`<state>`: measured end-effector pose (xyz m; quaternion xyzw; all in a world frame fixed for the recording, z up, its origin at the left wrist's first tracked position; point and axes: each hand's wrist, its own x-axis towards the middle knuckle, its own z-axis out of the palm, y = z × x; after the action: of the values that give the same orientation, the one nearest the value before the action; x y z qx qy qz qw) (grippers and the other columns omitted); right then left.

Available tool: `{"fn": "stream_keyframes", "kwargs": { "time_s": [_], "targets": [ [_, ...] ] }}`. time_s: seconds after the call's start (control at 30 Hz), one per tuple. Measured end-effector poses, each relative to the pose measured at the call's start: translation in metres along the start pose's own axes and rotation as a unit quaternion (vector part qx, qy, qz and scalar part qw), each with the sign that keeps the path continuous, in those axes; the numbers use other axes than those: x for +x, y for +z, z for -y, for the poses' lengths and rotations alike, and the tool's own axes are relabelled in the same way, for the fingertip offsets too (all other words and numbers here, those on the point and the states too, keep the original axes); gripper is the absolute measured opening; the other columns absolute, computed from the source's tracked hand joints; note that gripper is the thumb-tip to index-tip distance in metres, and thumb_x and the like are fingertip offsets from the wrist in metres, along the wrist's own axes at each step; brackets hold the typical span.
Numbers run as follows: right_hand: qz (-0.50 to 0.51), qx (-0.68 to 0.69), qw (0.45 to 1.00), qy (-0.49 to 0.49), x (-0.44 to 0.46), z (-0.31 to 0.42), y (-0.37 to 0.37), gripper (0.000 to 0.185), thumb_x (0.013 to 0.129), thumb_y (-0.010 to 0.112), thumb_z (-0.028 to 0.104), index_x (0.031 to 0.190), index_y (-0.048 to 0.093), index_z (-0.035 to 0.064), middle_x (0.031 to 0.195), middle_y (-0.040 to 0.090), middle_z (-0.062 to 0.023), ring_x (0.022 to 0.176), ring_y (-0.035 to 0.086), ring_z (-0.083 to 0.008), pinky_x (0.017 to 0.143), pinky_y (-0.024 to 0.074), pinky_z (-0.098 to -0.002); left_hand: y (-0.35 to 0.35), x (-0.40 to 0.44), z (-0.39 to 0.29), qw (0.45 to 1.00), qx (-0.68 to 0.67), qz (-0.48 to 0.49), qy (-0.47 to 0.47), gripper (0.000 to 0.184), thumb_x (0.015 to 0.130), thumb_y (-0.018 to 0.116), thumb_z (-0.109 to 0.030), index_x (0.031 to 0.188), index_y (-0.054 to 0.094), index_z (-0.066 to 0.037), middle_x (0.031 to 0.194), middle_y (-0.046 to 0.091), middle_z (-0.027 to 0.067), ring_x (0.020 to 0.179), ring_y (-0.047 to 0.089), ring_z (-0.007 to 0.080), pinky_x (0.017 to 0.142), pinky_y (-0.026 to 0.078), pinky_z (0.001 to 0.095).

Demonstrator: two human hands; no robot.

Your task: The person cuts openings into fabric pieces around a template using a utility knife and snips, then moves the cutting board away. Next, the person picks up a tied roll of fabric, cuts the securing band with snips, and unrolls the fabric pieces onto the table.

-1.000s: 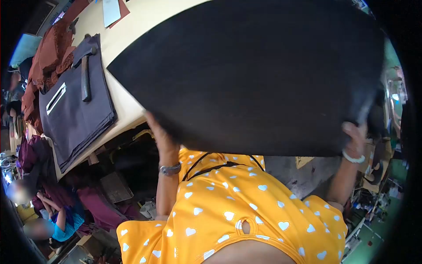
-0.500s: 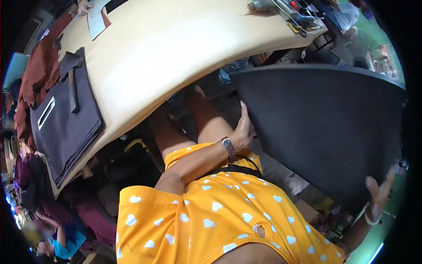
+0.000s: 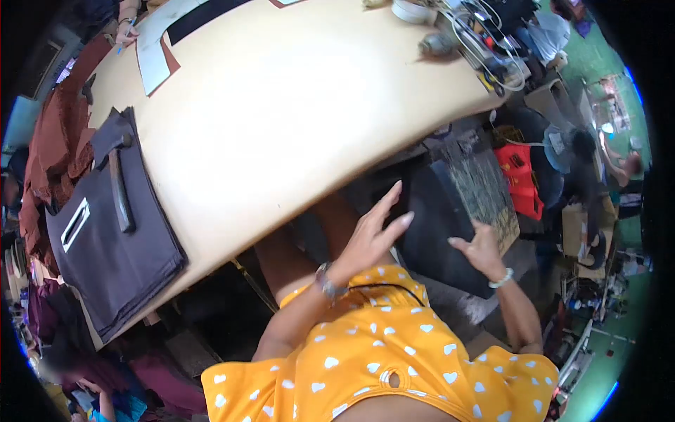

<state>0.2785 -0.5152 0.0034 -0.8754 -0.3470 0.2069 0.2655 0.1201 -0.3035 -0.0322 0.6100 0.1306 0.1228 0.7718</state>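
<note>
My left hand [image 3: 367, 243] wide open, my right hand [image 3: 486, 254] open with thumb out, both by the black sheet [image 3: 436, 228] low beside the table [image 3: 239, 141], can't tell if they touch it.

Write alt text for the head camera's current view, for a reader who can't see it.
A person's open left hand and open right hand are near a black sheet beside a pale table. A hammer lies on stacked dark material at the table's left, and another person's hand shows at its far left.
</note>
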Motion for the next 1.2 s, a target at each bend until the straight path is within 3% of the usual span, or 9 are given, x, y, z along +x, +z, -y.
{"fn": "stream_keyframes", "kwargs": {
  "time_s": [0.07, 0.13, 0.2, 0.27, 0.33, 0.37, 0.43, 0.57, 1.2],
  "targets": [
    [0.000, -0.098, 0.992, 0.078, 0.026, -0.017, 0.036, 0.057, 0.064, 0.079, 0.022, 0.098, 0.057, -0.0181, 0.078, 0.063, -0.0289, 0.076, 0.067, -0.0311, 0.068, 0.0492, -0.0356, -0.026, -0.014, -0.040, 0.954, 0.220, -0.141, 0.146, 0.057, 0.081, 0.064, -0.011, 0.132, 0.040, 0.001, 0.130, 0.047, 0.0208, 0.121, 0.046, 0.0273, 0.098, 0.038, 0.0374],
    [-0.005, -0.069, 0.996, 0.060, 0.050, -0.055, 0.079, 0.058, 0.062, 0.079, 0.021, 0.102, 0.057, -0.0159, 0.079, 0.063, -0.0286, 0.078, 0.066, -0.0335, 0.069, 0.0496, -0.0367, -0.054, -0.025, -0.052, 0.856, 0.395, -0.258, 0.212, 0.055, 0.076, 0.065, -0.006, 0.126, 0.045, 0.003, 0.127, 0.049, 0.0210, 0.121, 0.045, 0.0346, 0.100, 0.035, 0.0412],
    [0.008, -0.084, 0.993, 0.087, 0.070, -0.053, 0.105, 0.052, 0.064, 0.078, 0.018, 0.100, 0.059, -0.0137, 0.080, 0.063, -0.0289, 0.081, 0.065, -0.0357, 0.072, 0.0500, -0.0369, -0.078, -0.032, -0.051, 0.763, 0.519, -0.345, 0.171, 0.056, 0.075, 0.062, -0.006, 0.128, 0.043, 0.001, 0.129, 0.046, 0.0212, 0.125, 0.038, 0.0398, 0.103, 0.031, 0.0470],
    [0.138, -0.129, 0.956, 0.226, 0.095, -0.076, 0.134, 0.041, 0.066, 0.075, 0.022, 0.088, 0.063, -0.0097, 0.087, 0.063, -0.0281, 0.085, 0.063, -0.0352, 0.077, 0.0490, -0.0409, -0.096, -0.035, -0.045, 0.698, 0.593, -0.390, 0.098, 0.056, 0.078, 0.059, -0.010, 0.130, 0.040, 0.001, 0.133, 0.041, 0.0225, 0.127, 0.029, 0.0461, 0.104, 0.024, 0.0520],
    [0.002, -0.105, 0.994, -0.028, 0.097, -0.241, 0.239, 0.027, 0.072, 0.067, 0.021, 0.082, 0.064, -0.0037, 0.087, 0.063, -0.0232, 0.085, 0.063, -0.0329, 0.072, 0.0499, -0.0400, -0.100, -0.029, -0.041, 0.659, 0.636, -0.399, 0.035, 0.057, 0.082, 0.057, -0.020, 0.131, 0.039, 0.001, 0.134, 0.040, 0.0236, 0.127, 0.028, 0.0476, 0.102, 0.023, 0.0553],
    [0.054, -0.227, 0.972, -0.035, 0.108, -0.247, 0.253, 0.023, 0.075, 0.062, 0.021, 0.086, 0.066, 0.0011, 0.089, 0.064, -0.0181, 0.084, 0.062, -0.0322, 0.070, 0.0505, -0.0391, -0.098, -0.027, -0.041, 0.643, 0.660, -0.389, 0.017, 0.057, 0.082, 0.056, -0.024, 0.131, 0.039, 0.001, 0.134, 0.040, 0.0240, 0.127, 0.028, 0.0480, 0.102, 0.024, 0.0563],
    [-0.016, -0.321, 0.939, -0.117, 0.118, -0.275, 0.277, 0.020, 0.072, 0.062, 0.015, 0.088, 0.066, 0.0039, 0.091, 0.064, -0.0181, 0.083, 0.062, -0.0319, 0.070, 0.0505, -0.0403, -0.094, -0.018, -0.041, 0.601, 0.706, -0.373, -0.016, 0.059, 0.083, 0.053, -0.032, 0.130, 0.041, 0.001, 0.133, 0.040, 0.0248, 0.126, 0.029, 0.0490, 0.100, 0.025, 0.0584],
    [0.105, -0.279, 0.954, 0.046, 0.139, -0.262, 0.280, 0.020, 0.072, 0.062, 0.015, 0.089, 0.066, 0.0039, 0.091, 0.064, -0.0180, 0.083, 0.062, -0.0318, 0.070, 0.0505, -0.0403, -0.095, -0.016, -0.041, 0.598, 0.703, -0.381, -0.051, 0.060, 0.083, 0.049, -0.041, 0.125, 0.047, 0.001, 0.130, 0.044, 0.0255, 0.123, 0.032, 0.0516, 0.096, 0.029, 0.0598],
    [0.159, -0.263, 0.946, 0.106, 0.146, -0.267, 0.305, 0.021, 0.070, 0.063, 0.013, 0.089, 0.066, 0.0040, 0.092, 0.064, -0.0178, 0.083, 0.062, -0.0313, 0.070, 0.0505, -0.0400, -0.093, -0.016, -0.044, 0.593, 0.708, -0.371, -0.094, 0.058, 0.085, 0.037, -0.046, 0.112, 0.057, 0.001, 0.120, 0.051, 0.0246, 0.119, 0.038, 0.0490, 0.097, 0.032, 0.0564]
  ]
}}
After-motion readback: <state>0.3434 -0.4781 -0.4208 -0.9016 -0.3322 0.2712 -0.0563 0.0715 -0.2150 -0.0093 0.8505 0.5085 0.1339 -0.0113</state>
